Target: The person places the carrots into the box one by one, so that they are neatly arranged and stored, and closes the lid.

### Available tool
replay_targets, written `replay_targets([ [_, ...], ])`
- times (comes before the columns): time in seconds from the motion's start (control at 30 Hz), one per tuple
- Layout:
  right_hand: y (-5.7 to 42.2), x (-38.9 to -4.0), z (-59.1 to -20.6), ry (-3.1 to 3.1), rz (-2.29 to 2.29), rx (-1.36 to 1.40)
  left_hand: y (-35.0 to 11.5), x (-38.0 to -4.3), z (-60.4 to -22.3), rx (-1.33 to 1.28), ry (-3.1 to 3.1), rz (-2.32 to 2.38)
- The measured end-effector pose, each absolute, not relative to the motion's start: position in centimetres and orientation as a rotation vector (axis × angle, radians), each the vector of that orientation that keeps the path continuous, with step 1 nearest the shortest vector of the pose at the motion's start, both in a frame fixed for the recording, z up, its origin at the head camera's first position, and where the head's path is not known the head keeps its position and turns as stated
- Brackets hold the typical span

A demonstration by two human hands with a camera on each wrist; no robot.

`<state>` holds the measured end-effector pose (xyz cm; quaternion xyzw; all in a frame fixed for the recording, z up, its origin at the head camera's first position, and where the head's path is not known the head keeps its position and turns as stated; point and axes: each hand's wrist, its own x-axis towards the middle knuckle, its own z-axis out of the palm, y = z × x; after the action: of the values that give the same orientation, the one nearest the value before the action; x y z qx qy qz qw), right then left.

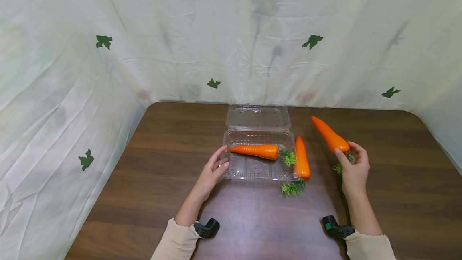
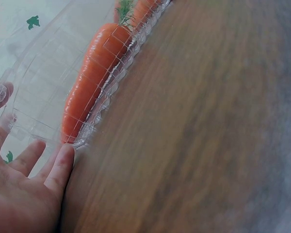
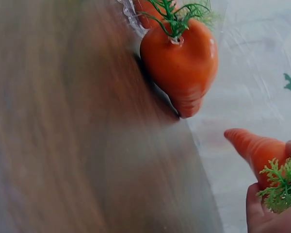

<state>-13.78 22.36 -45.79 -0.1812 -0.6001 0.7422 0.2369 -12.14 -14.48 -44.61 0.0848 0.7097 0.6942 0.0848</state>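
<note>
My right hand (image 1: 355, 171) grips an orange carrot (image 1: 328, 133) with a leafy green top, near its thick end, above the table; its tip points up and left. A clear plastic clamshell box (image 1: 245, 169) lies with its lid (image 1: 258, 117) folded back. Inside, a second carrot (image 1: 256, 151) lies sideways, its green top to the right. Fingers spread, my left hand (image 1: 211, 171) touches the box's left side; in the left wrist view its fingertips (image 2: 65, 153) rest along that end. A third carrot (image 1: 301, 159) lies against the box's right side.
The brown wooden table (image 1: 173, 131) runs back to a pale cloth curtain (image 1: 202, 39) with green leaf shapes. Black devices are strapped to the left wrist (image 1: 207, 228) and the right wrist (image 1: 337, 228).
</note>
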Motion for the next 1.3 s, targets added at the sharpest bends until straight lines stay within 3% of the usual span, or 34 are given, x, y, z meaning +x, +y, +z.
replay_targets([
  [1.3,15.3,-12.2,-41.1,-1.967,1.931,0.083,-14.5,-12.1,-44.5,0.252,2.106,2.085],
])
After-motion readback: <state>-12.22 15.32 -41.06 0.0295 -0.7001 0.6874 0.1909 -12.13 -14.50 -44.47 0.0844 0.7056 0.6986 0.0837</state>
